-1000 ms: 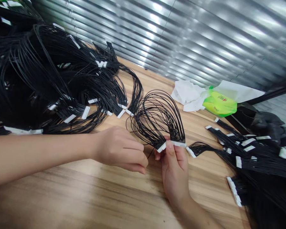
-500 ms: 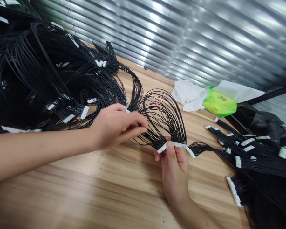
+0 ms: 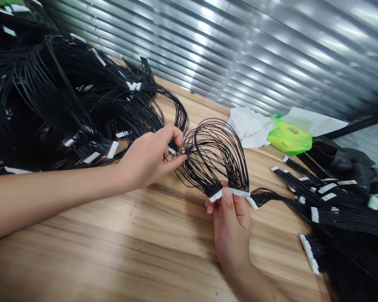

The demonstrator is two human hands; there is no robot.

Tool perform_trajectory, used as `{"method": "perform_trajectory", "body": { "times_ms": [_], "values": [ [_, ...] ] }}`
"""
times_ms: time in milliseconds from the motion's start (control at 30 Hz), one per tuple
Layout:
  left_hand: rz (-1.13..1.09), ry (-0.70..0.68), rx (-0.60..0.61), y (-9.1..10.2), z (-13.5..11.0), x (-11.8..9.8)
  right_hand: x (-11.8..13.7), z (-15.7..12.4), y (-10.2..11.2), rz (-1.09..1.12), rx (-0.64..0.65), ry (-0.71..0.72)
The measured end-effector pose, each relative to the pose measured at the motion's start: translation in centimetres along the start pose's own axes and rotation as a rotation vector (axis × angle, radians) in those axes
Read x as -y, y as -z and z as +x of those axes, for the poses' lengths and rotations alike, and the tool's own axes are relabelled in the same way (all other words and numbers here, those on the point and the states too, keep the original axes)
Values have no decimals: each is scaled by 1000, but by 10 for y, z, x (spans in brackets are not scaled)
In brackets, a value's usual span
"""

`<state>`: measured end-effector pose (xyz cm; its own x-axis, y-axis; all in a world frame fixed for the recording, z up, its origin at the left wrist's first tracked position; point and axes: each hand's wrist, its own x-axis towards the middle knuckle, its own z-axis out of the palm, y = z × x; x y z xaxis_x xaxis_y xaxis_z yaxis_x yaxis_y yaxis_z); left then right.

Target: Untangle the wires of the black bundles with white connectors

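Observation:
A looped wire harness (image 3: pixel 238 167) of thin black wires arches above the wooden table. My right hand (image 3: pixel 231 228) pinches its white connectors between thumb and fingers. One connector (image 3: pixel 216 196) angles off to the left of the thumb, and a longer connector (image 3: pixel 241 193) extends to the right. At the loop's left side is my left hand (image 3: pixel 146 157), its thumb and index finger apart. The thumb tip meets the outer wires; whether it presses on them I cannot tell. Another white connector (image 3: pixel 172 151) shows just behind the left fingers.
A large heap of black wire harnesses (image 3: pixel 66 96) covers the left of the table (image 3: pixel 113 251). More harnesses (image 3: pixel 343 218) lie at the right. White paper (image 3: pixel 247 126) and a green plastic packet (image 3: pixel 290 137) rest near the corrugated metal wall (image 3: pixel 208 46).
My left thumb and index finger have parted, and the hand has shifted slightly left and up. My right hand keeps its hold on the connectors, almost unmoved.

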<state>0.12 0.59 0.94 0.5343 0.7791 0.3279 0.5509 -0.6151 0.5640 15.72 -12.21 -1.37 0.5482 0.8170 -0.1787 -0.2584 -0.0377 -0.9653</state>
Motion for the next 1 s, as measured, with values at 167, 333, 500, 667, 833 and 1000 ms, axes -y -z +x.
{"method": "perform_trajectory", "body": {
  "times_ms": [167, 333, 500, 667, 833, 1000],
  "values": [
    [110, -97, 46, 1, 1, 2, -2, -1, 1, 11, -4, 7],
    [110, -109, 85, 1, 1, 2, -2, -1, 1, 4, -11, 18],
    [154, -111, 96, -1, 0, 2, -1, 0, 0, 7, -7, 14],
    [129, -213, 92, -2, -1, 5, -2, 1, 1, 14, -7, 27],
    [41, -259, 103, -2, -2, 5, -3, 0, 2, 54, 10, 15],
    [-115, -298, 31, -3, -7, 2, -4, -3, 4, -5, 105, -23]
  ]
}}
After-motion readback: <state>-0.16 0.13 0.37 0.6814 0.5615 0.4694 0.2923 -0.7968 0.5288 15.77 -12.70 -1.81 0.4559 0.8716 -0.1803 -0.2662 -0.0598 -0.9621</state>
